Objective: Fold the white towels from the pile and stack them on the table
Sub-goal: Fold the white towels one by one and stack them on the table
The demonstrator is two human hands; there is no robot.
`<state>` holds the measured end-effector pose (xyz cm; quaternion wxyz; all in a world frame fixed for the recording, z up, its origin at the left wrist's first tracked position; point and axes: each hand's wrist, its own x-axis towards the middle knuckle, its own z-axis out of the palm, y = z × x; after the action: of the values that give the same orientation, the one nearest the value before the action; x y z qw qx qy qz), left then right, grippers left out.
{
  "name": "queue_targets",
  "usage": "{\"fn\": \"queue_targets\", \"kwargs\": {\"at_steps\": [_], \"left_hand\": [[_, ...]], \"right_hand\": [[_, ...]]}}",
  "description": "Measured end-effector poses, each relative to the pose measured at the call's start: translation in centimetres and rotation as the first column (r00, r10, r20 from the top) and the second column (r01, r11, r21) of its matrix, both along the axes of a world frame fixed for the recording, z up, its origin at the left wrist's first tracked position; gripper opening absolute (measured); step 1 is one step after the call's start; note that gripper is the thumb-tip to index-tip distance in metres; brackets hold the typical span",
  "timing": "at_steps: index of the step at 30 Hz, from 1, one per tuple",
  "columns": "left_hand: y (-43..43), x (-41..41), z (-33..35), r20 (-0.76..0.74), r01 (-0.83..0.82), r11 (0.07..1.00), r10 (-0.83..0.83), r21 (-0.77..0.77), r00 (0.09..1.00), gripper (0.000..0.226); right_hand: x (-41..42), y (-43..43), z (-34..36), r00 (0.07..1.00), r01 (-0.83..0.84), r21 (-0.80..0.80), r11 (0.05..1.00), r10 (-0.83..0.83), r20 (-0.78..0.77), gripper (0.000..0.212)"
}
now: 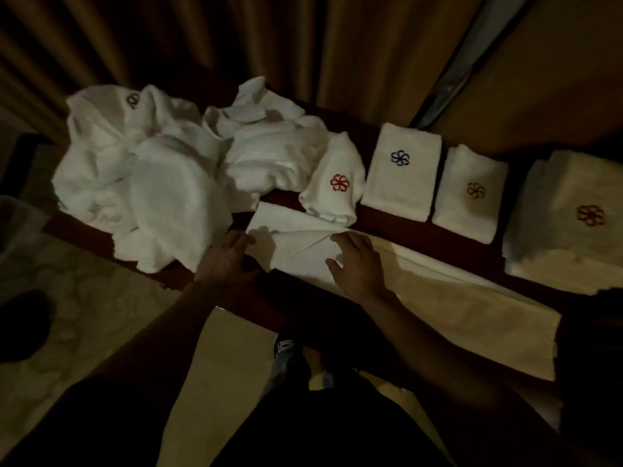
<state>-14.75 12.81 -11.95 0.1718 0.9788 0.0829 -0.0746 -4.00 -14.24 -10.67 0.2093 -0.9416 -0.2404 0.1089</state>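
A white towel [296,239] lies partly folded on the dark table [404,230] in front of me, its long end hanging over the near edge. My left hand [224,261] rests with straight fingers on its left edge. My right hand [359,264] presses flat on its right part. A loose pile of white towels [158,176] fills the table's left side. Further right stand folded towels: one with a red emblem [333,183], one with a blue emblem [403,173], one with a brown emblem [470,193], and a thick stack [569,217].
Brown curtains [236,45] hang right behind the table. A clear plastic bin [20,224] stands at the far left on patterned carpet [84,315]. My shoe [286,352] shows below the table edge. The room is dim.
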Motion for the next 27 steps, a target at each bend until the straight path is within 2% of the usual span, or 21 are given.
{"fn": "queue_targets", "kwargs": {"at_steps": [3,6,10,12,16,21,25,27], "left_hand": [[0.9,-0.2,-0.6,0.003,0.044,0.999,-0.044,-0.019,0.999,0.068],[1.3,0.3,-0.9,0.004,-0.003,0.998,0.004,-0.055,1.0,0.062],[1.4,0.6,-1.0,-0.004,-0.043,0.992,0.043,-0.116,0.999,0.051],[1.5,0.5,-0.9,-0.005,-0.046,0.988,0.046,-0.147,0.999,0.048],[1.3,0.0,-0.9,0.04,-0.004,0.977,0.013,-0.213,0.999,0.05],[0.7,-0.4,-0.8,-0.027,-0.137,0.946,0.136,-0.294,0.99,0.061],[0.9,-0.1,-1.0,-0.099,-0.253,0.915,0.234,-0.313,0.967,0.036],[0.9,0.3,-1.0,-0.105,-0.276,0.909,0.255,-0.314,0.961,0.028]], "right_hand": [[-0.5,2.4,-0.5,0.997,-0.073,-0.017,0.997,0.073,0.0,0.046],[-0.3,3.9,-1.1,0.987,-0.157,-0.068,0.985,0.156,-0.025,0.052],[0.2,5.0,-1.2,0.959,-0.223,-0.235,0.946,0.169,-0.228,0.06],[0.3,5.2,-1.3,0.949,-0.223,-0.277,0.935,0.144,-0.279,0.061],[0.0,5.2,-0.7,0.964,-0.213,-0.3,0.93,0.149,-0.223,0.059],[-0.4,5.9,-1.0,0.966,-0.218,-0.318,0.923,0.157,-0.208,0.048],[-0.3,6.6,-1.4,0.981,-0.179,-0.312,0.933,0.145,-0.131,0.02],[0.1,7.0,-1.4,0.988,-0.148,-0.283,0.948,0.129,-0.084,0.014]]}}
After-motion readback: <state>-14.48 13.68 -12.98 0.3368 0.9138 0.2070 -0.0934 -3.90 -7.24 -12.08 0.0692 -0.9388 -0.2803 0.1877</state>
